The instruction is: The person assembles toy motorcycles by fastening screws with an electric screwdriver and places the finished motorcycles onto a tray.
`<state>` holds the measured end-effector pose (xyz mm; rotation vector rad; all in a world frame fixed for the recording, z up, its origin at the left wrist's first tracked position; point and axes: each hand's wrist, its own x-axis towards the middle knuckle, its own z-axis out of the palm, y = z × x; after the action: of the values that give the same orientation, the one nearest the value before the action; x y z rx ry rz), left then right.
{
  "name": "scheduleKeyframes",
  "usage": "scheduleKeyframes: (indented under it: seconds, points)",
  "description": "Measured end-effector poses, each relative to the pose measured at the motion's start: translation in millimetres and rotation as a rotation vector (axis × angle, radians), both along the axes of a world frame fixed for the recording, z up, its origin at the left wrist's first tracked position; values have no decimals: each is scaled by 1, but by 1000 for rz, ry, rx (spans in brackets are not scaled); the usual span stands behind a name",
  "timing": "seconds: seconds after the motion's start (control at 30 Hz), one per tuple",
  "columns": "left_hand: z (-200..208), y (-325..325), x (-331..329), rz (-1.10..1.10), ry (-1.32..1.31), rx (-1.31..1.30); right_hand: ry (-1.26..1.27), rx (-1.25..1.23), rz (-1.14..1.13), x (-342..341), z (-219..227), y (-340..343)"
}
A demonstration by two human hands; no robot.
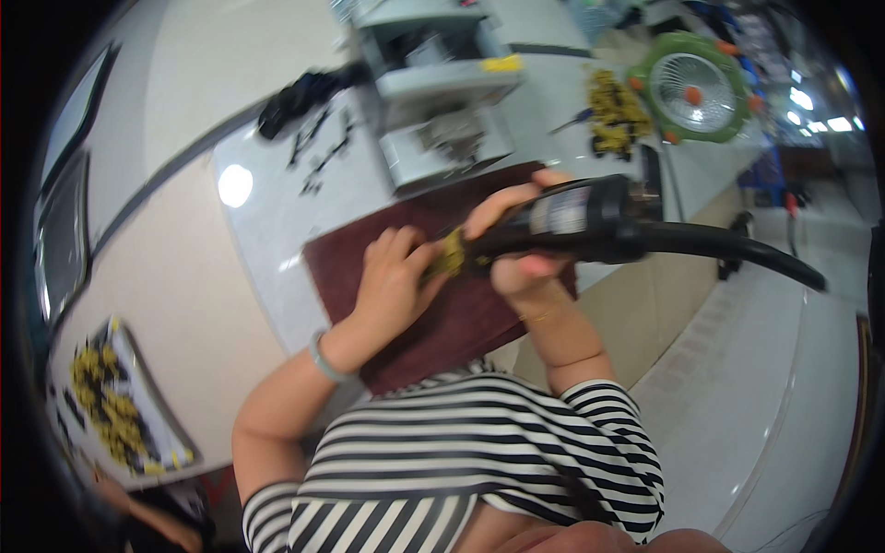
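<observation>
My right hand (516, 212) is wrapped round a black handheld power tool (604, 217) with a cylindrical body, a pale label and a thick black tail curving off to the right. Its narrow front end points left, toward my left hand (401, 263). Between the bent fingers of that hand is a small yellow piece (451, 253), blurred and partly covered. The tool's tip meets or nearly meets the piece; I cannot tell which. Both hands are above a dark maroon cloth (442, 327) at the table's near edge.
Behind the cloth stands a grey-white machine (442, 83). Black parts (323, 138) lie left of it. To the right are a heap of yellow pieces (616, 112) and a green fan (693, 92). A tray (152, 387) of yellow and black pieces sits at far left, near another person's arm (152, 516).
</observation>
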<state>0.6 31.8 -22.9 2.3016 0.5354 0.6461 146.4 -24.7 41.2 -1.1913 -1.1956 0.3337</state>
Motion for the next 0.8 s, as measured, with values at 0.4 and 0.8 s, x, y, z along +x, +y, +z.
scheduleKeyframes:
  seconds: [0.4,0.8]
  points:
    - [2,-11,-7,-11,17,17,29,97,42,-2,0,-3]
    - [9,7,-6,9,25,65,29,346,-185,28,55,37]
